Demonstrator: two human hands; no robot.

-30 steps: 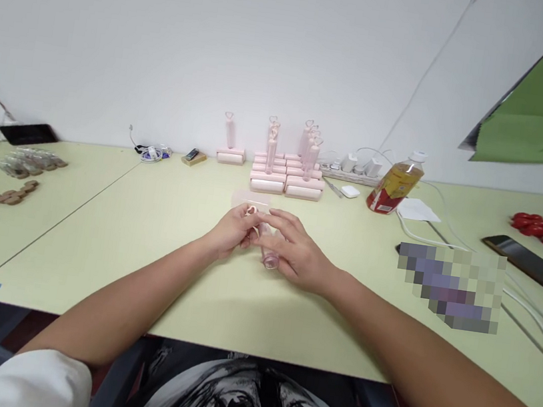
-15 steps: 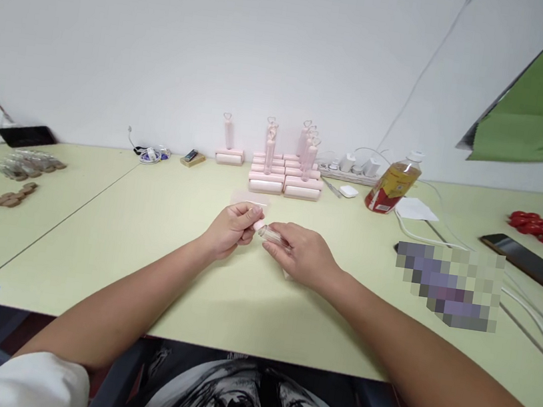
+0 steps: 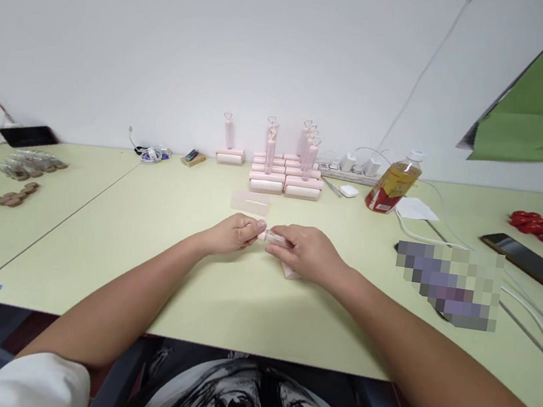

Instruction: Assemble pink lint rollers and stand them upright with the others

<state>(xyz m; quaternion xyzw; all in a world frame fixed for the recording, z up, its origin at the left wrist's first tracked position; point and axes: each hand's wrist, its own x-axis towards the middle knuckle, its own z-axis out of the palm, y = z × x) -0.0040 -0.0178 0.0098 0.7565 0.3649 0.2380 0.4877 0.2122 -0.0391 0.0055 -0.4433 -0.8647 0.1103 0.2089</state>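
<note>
My left hand (image 3: 233, 234) is closed on a small pale pink piece (image 3: 262, 234), most of it hidden by the fingers. Pinched in my right hand (image 3: 307, 254) is a clear tube (image 3: 276, 238), lying level, its end against the pink piece. Under my right hand a pink part (image 3: 291, 271) shows on the table, mostly covered. A flat translucent pink cover (image 3: 250, 202) lies just beyond my left hand. Behind it stand several pink lint rollers (image 3: 267, 183) with clear handles upright.
A drink bottle (image 3: 394, 182), a power strip (image 3: 351, 174) and cables are at the back right. Phones (image 3: 535, 266) and red-handled items (image 3: 538, 226) lie right. Brown pieces (image 3: 12, 195) and bagged items (image 3: 29, 163) lie left.
My left hand has moved slightly down, uncovering the translucent cover. The pink piece and the clear tube are now in line, end to end.
</note>
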